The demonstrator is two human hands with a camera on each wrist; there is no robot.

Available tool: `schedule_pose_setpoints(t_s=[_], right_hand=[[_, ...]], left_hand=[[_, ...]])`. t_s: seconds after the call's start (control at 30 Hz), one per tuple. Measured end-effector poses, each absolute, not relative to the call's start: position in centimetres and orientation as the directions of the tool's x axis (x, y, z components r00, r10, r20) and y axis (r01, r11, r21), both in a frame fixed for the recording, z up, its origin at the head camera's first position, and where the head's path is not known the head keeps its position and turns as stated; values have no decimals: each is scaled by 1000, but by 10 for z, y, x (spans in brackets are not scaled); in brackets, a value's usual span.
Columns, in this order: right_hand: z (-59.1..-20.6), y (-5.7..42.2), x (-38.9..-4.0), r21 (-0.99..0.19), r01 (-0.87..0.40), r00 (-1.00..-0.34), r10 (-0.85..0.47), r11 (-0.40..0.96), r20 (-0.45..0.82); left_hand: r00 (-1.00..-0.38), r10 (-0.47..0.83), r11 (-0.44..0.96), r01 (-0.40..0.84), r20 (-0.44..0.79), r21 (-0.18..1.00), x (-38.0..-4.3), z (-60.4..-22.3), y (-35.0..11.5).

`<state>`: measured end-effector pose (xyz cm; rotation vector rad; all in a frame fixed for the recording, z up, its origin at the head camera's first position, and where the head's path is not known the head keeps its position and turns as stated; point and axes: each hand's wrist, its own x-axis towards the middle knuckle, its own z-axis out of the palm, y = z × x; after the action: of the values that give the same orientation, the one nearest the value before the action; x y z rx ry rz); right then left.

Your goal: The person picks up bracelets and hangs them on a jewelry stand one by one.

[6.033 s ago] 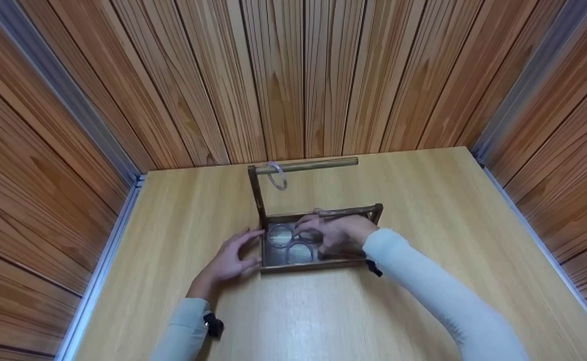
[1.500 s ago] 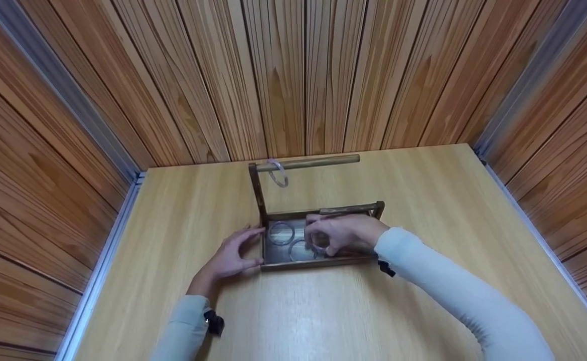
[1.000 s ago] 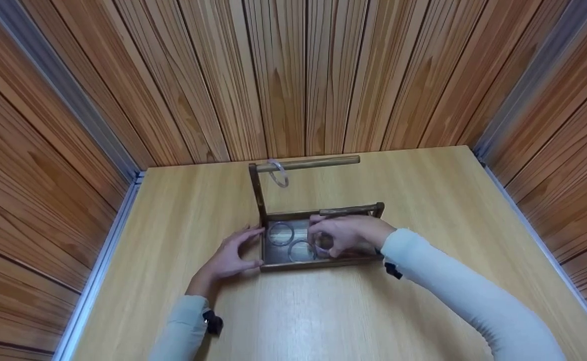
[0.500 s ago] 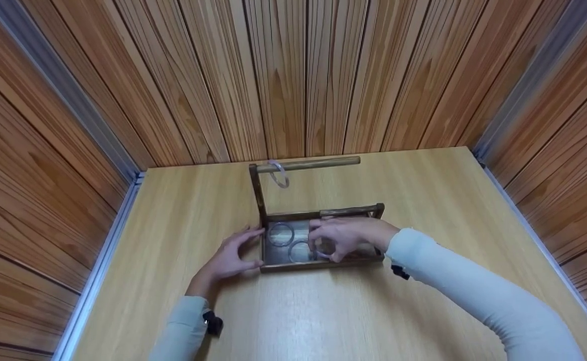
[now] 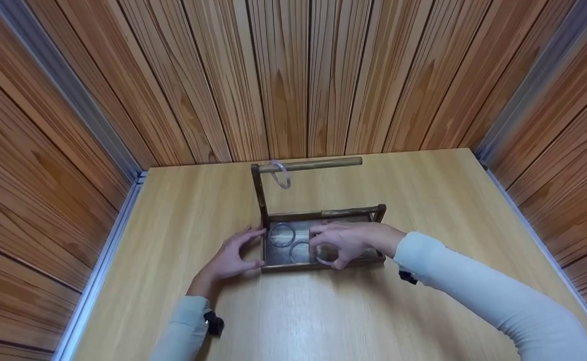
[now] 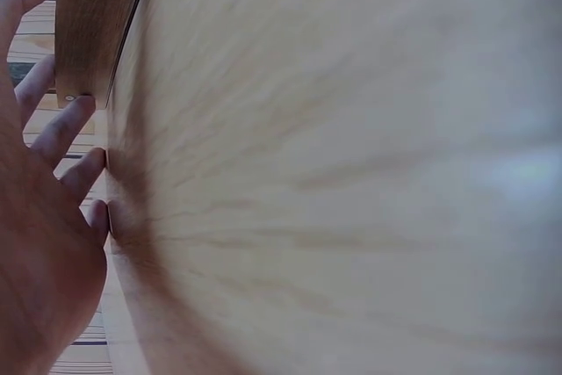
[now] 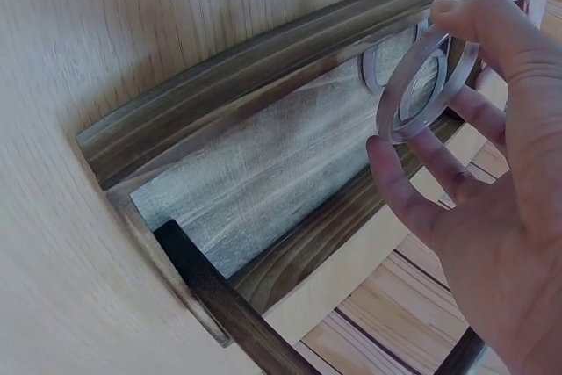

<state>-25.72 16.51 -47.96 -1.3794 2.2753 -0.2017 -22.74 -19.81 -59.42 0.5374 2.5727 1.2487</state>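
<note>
A dark wooden jewellery stand with a shallow tray base [image 5: 298,268] stands in front of me. Pinched between thumb and fingers of my right hand [image 5: 341,241] is a clear bangle [image 7: 395,90], tilted and raised just over the tray in the right wrist view. Two similar bangles lie in the tray's left half, one at the back [image 5: 271,235] and one nearer the front [image 5: 291,253]. Another bangle [image 5: 285,181] hangs on the stand's upper bar [image 5: 323,163]. My left hand [image 5: 228,256] touches the tray's left end [image 6: 97,32] with spread fingers, wrapping nothing.
A lower bar [image 5: 348,211] runs along the tray's back right, held by a short post [image 5: 380,214]. The light wooden table [image 5: 293,311] is bounded by plank walls [image 5: 293,75] at the back and both sides, with metal rails [image 5: 105,260] along the side edges.
Six seconds ago my right hand was reaching lower into the tray; now it pinches a bangle and has drawn slightly right and towards me. My left hand stays at the tray's end.
</note>
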Motion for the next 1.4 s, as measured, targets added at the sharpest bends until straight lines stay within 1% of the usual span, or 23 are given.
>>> schedule_pose_setpoints(t_s=[0.43,0.6,0.8,0.97,1.23,1.4], right_hand=[[-469,171,-248,-421,-796,-377,-900,435,-217],[-462,176,-244,-441,-798,-379,-911,411,-163],[-455,183,-241,-465,-806,-357,-927,366,-113],[-448,190,-242,-462,-807,-377,-923,368,-77],[-434,202,-245,-536,-759,-428,-904,370,-18],[-428,212,-248,-538,-768,-434,-900,347,39]], left_hand=[[-914,398,584,182,-83,791,-228,-593,-197],[-910,411,574,219,-46,789,-228,-593,-196],[-905,426,556,258,-5,790,-230,-595,-196],[-908,419,571,252,-14,781,-229,-596,-197],[-912,408,572,230,-30,787,-227,-593,-198],[-911,408,581,211,-57,786,-229,-593,-196]])
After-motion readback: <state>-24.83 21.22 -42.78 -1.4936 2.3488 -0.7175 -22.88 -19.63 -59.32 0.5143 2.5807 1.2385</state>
